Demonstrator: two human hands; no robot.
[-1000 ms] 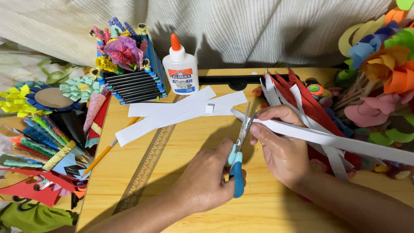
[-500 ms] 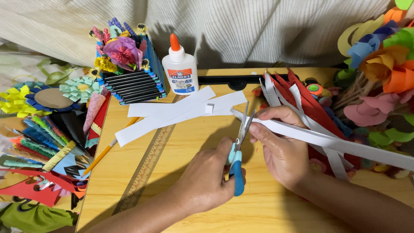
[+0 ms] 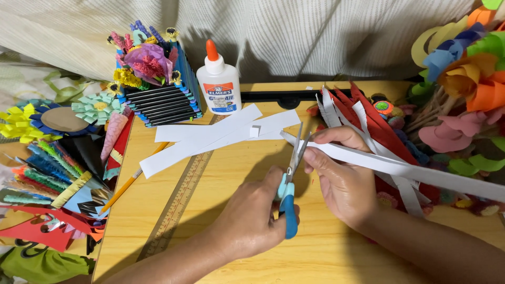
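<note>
My left hand (image 3: 252, 218) grips blue-handled scissors (image 3: 289, 202) over a yellow wooden table (image 3: 231, 210). The blades point away from me and are slightly apart at the end of a long white paper strip (image 3: 400, 168). My right hand (image 3: 339, 179) pinches that strip near its left end, and the strip runs off to the right edge of the view. Two wider white paper strips (image 3: 210, 138) lie crossed on the table beyond the scissors, with a tiny white paper scrap (image 3: 255, 131) on them.
A white glue bottle (image 3: 219, 81) with an orange cap stands at the back. A box topped with paper flowers (image 3: 152, 79) is at the back left. A ruler (image 3: 181, 197) and a pencil (image 3: 131, 181) lie left. Red and white strips (image 3: 368, 123) and paper flowers (image 3: 463, 79) crowd the right.
Both hands stay almost where they were. The scissor blades sit a little further onto the strip's end; nothing else on the table has moved.
</note>
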